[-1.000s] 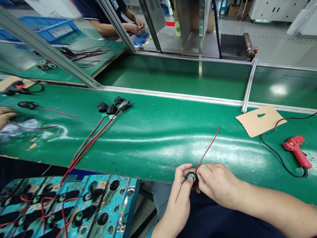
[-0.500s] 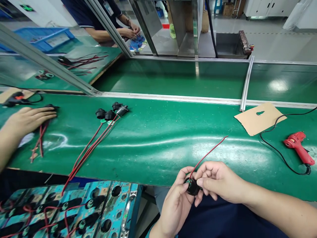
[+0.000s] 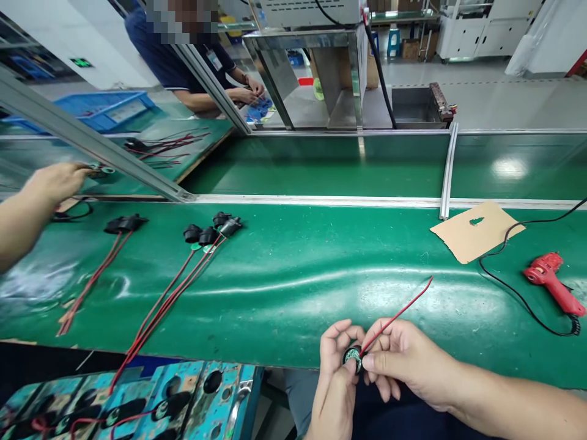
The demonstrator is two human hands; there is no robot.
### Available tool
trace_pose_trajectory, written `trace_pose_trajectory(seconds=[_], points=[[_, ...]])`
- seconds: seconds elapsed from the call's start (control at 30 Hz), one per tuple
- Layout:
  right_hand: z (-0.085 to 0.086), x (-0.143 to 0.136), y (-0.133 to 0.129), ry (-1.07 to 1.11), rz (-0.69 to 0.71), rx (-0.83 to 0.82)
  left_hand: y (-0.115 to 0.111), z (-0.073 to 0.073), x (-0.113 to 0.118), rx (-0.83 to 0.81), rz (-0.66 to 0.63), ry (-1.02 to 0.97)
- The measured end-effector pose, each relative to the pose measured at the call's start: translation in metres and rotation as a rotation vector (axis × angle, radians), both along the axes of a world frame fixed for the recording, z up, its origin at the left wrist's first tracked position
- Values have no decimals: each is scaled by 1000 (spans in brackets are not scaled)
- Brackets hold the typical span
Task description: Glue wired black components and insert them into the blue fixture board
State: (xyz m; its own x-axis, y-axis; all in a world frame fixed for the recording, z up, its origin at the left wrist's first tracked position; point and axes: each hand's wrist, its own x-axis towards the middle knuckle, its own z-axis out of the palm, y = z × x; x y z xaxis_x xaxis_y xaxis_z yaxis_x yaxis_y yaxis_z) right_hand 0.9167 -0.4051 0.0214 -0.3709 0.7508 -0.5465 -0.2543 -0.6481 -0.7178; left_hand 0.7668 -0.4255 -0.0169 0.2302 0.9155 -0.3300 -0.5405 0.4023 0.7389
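My left hand (image 3: 337, 373) is closed around a small round black housing (image 3: 346, 355), its thumb on the green circuit board (image 3: 354, 353) inside. The board faces up. A red wire (image 3: 403, 307) rises from it toward the upper right, its far end free. My right hand (image 3: 403, 360) pinches the housing's right rim near the wire's root; whether the fingertips also grip the wire is hard to tell. To the left on the green bench lie several black housings (image 3: 208, 235) with red wires, and another group of black housings (image 3: 125, 224).
A red glue gun (image 3: 553, 284) with a black cord lies right, near a cardboard piece (image 3: 477, 232). Blue fixture trays (image 3: 220, 391) stand lower left. Another person's hand (image 3: 59, 180) reaches in from the left. Behind the metal frame (image 3: 321, 198), a co-worker (image 3: 202, 79) handles something blue.
The housing in my hands has tilted, so its circuit board now faces me. Another person's hand at left has moved off the black housings toward the back. The camera view has tipped up slightly.
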Motion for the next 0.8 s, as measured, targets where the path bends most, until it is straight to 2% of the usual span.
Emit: trace_pose_trajectory(seconds=[0.17,0.3,0.47,0.63,0.8], points=[[-3,-4,-4,-11,-70,18,1,-12,0,114,32,103],[-4,-4,-3,8,-74,-19,3,-19,2,160,66,135],[-4,-1,0,24,-91,-43,4,-16,5,168,83,175],[-8,-1,0,11,-121,-47,5,-11,7,100,29,173],[-7,2,-1,-36,-89,-25,8,-13,8,105,4,201]])
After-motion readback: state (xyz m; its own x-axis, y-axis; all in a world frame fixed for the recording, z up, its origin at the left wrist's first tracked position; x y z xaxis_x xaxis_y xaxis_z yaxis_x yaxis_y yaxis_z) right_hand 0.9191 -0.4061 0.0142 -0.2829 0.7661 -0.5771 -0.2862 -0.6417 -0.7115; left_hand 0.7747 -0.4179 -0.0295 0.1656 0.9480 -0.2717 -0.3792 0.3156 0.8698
